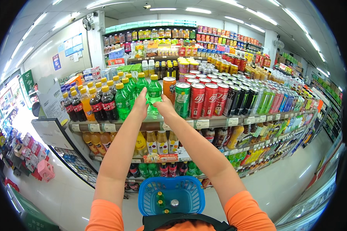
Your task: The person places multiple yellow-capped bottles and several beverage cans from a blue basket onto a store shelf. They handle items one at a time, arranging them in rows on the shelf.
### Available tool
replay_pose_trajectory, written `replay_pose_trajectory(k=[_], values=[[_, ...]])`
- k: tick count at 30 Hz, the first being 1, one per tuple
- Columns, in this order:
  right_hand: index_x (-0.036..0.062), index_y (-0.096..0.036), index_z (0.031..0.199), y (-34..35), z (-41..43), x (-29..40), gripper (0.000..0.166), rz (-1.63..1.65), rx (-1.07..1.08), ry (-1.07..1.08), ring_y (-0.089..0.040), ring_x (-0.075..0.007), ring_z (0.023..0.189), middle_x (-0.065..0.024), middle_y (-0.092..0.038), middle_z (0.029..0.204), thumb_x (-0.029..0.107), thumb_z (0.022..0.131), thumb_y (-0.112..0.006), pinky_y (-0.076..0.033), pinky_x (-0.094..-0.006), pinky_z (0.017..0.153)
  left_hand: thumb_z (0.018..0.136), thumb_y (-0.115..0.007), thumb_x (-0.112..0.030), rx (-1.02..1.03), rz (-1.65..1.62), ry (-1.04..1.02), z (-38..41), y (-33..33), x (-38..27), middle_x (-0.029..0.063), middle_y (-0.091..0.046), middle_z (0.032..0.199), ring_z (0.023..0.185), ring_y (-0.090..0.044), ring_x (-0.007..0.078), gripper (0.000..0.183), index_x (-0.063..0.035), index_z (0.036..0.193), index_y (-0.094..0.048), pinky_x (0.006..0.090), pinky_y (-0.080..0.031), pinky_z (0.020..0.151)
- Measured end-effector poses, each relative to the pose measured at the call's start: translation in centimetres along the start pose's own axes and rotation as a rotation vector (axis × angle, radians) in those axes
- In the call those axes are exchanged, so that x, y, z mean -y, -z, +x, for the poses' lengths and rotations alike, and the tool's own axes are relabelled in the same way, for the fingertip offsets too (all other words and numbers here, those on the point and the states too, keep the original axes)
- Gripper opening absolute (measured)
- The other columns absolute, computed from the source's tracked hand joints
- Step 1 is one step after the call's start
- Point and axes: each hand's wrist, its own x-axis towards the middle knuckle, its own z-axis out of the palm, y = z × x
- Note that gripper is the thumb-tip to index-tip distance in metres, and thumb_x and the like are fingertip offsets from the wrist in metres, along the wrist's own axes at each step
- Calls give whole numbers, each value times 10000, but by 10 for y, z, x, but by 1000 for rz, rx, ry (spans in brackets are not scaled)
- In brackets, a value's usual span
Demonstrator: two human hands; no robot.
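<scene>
Both hands reach over the top shelf (150,124) among green plastic soda bottles with yellow caps. My left hand (140,104) is beside one green bottle (141,83), its fingertips partly hidden. My right hand (165,107) overlaps the lower part of another green bottle (154,88), its fingers pointing left; whether either hand grips a bottle cannot be told. Right of it stand an orange can (169,88), a green can (182,99) and several red cola cans (197,101). Below me, a blue plastic basket (143,196) holds three yellow-capped bottles (161,203) and a can (175,202).
Dark cola bottles (109,102) and an orange drink bottle (87,105) stand left of the green ones. Black cans (232,99) continue rightward. Lower shelves hold juice bottles (162,143). A framed board (52,132) is at the shelf's left end, a pink stool (45,170) beyond it.
</scene>
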Motion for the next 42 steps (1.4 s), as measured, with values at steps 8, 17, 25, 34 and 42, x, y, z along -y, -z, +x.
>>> replay_pose_trajectory(k=[8,17,25,34,42], values=[[21,-332,1306,-13,13,-13,648,-28,6,57,-526,-182,923,-108,-553,1046,69,709,-579,-402,-313,797,878,-415,-461,-12,59,74,22,7,7,53,-301,1369,1243,-270,255,544,-120,1298,-360,415,-243,980],[29,-369,1259,-6,-22,12,593,-101,-110,60,-505,-238,969,-127,-525,1062,89,709,-582,-377,-331,858,865,-458,-464,-21,160,96,-15,3,-11,71,-377,1269,1148,-365,267,530,-102,1249,-406,407,-314,933],[55,-390,1231,10,-11,6,572,134,136,-108,-358,-284,1150,-159,-290,1245,155,702,-584,-331,-450,921,864,-494,-424,-23,177,97,-34,4,-19,51,-444,1125,1029,-428,249,432,-79,1123,-475,389,-360,884],[16,-401,1231,24,-70,46,546,135,184,230,-444,-236,1003,-139,-365,1119,124,730,-589,-392,-333,830,892,-472,-336,33,27,-159,-111,-8,-45,14,-495,1143,988,-456,156,392,-86,1193,-485,326,-375,869],[20,-386,1285,48,-165,31,534,148,343,104,-476,-157,1023,-78,-522,1080,70,778,-545,-361,-287,899,903,-441,-351,111,125,-96,-214,1,-11,42,-450,1219,1042,-437,155,516,-29,1301,-373,336,-332,942]])
